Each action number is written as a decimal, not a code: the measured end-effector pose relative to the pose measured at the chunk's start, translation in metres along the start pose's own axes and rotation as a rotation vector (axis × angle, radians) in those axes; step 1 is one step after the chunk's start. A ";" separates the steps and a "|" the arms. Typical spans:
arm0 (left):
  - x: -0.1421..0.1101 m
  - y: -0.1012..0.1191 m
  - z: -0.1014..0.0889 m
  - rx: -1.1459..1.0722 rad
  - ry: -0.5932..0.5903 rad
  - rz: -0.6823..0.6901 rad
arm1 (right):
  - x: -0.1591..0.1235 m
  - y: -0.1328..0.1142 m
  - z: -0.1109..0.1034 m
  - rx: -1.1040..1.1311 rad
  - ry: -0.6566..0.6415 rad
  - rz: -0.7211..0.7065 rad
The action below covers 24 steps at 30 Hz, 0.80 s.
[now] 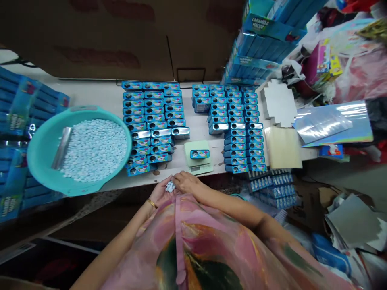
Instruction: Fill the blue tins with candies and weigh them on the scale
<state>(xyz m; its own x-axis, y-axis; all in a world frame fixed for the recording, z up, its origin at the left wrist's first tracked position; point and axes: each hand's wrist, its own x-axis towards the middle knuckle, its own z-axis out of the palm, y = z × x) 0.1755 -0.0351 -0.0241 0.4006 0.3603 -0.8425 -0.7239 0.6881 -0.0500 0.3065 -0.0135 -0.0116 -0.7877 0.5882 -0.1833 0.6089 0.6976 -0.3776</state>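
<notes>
Small pale-blue candies (170, 186) lie in the cupped palm of my left hand (160, 191), just off the table's front edge. My right hand (186, 182) bends over the same candies, its fingers closed together at the side of the pile. Whatever is between those fingertips is hidden. Right beyond my hands stands a pale green scale (196, 165), and a blue tin (200, 154) with a round window rests on it. At the left, a turquoise basin (42, 157) holds many more candies, with a metal scoop (62, 148) lying among them.
Rows of blue tins (154, 123) stand left of the scale, and more tins (236, 125) to its right. Blue display boxes (256, 52) are stacked at the back right; packed boxes (24, 149) flank the basin. Shiny sheets (332, 123) lie at the right.
</notes>
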 end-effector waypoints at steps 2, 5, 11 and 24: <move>-0.004 0.000 -0.003 -0.011 0.017 0.004 | 0.007 -0.003 0.007 0.002 -0.037 -0.016; -0.010 0.001 -0.004 -0.023 0.047 0.015 | 0.011 -0.005 0.008 -0.005 -0.055 -0.068; -0.015 0.003 0.002 -0.015 0.083 0.011 | 0.013 -0.008 0.004 0.016 -0.036 -0.038; -0.009 0.008 0.008 0.011 0.085 0.025 | -0.015 0.016 -0.001 0.213 0.357 -0.120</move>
<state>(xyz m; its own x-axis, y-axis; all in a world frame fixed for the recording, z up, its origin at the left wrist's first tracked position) 0.1712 -0.0279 -0.0124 0.3332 0.3229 -0.8858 -0.7267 0.6866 -0.0231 0.3284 -0.0108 -0.0142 -0.7472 0.6385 0.1847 0.4519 0.6918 -0.5632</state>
